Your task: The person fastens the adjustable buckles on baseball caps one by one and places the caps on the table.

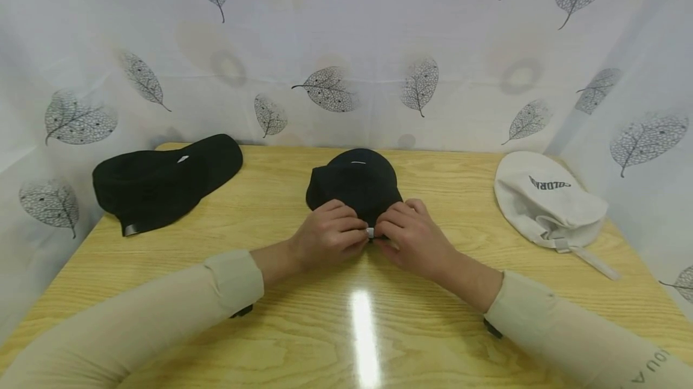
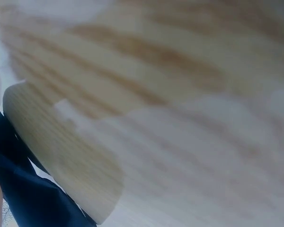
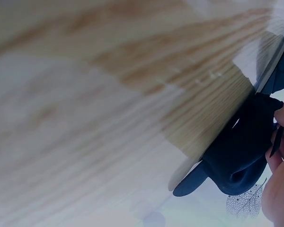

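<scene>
Knuckles uppermost, our left hand (image 1: 329, 234) and our right hand (image 1: 415, 237) sit almost together, with a small pale clasp (image 1: 370, 232) between them. On both, we see the fingers curled in, pinching the near edge of a black cap (image 1: 352, 184) that lies at the middle of the table (image 1: 303, 329), toward its far side. From the right wrist we also make out a dark strap (image 3: 277, 142) caught among our fingers. The left wrist view gives us only dark cloth and a sliver of skin at its edge. Our fingers cover most of that near edge, so we cannot tell whether the strap is fastened.

Our pale sleeves (image 1: 162, 305) reach in from both lower corners, a bit of dark wrist gear (image 1: 242, 311) showing under each cuff. Between our forearms, a bright reflection (image 1: 365, 335) streaks the wood.

Well apart to our left lies a second dark cap (image 1: 157, 190), its brim pointing away and rightward. Well apart to our right, a whitish cap (image 1: 547, 196) with dark lettering rests near the table's edge, its loose strap end trailing nearer us. Behind everything and along both sides hangs leaf-printed white cloth (image 1: 368, 16).
</scene>
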The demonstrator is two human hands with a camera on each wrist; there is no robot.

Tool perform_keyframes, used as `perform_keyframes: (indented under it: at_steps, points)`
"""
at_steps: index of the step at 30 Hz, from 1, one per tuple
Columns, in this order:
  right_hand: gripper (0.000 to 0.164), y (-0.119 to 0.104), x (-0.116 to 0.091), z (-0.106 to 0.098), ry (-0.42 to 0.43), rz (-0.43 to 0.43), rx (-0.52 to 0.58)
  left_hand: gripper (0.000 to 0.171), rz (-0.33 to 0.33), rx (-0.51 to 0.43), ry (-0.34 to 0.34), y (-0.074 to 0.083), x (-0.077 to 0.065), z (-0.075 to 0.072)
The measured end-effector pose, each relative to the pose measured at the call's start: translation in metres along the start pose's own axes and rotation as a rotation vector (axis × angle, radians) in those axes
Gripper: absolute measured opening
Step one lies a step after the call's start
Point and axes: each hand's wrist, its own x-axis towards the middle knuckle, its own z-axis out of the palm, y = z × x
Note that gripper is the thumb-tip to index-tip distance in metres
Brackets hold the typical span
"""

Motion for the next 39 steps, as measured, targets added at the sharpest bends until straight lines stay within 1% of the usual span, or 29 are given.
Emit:
perform_keyframes:
  at_steps: [6,13,26,39]
  points:
    - [0.023,-0.0006,0.0008,-0.0002,0.004,-0.008,-0.006,0.005,0.002,-0.005,0.008,-0.0008,-0.0004,0.0008]
    - [0.023,-0.0002,0.0006,-0.0004,0.008,-0.009,-0.037,0.004,0.006,-0.007,0.003,-0.0009,0.0003,0.0006]
    - [0.022,-0.0002,0.0006,-0.0008,0.006,-0.006,-0.058,0.004,0.005,-0.002,0.006,0.0,0.0014,-0.0006]
    - [0.017,-0.0015,0.0012,-0.0045,-0.044,0.029,-0.059,0.005,-0.007,-0.013,-0.009,0.0,0.0007,-0.0014]
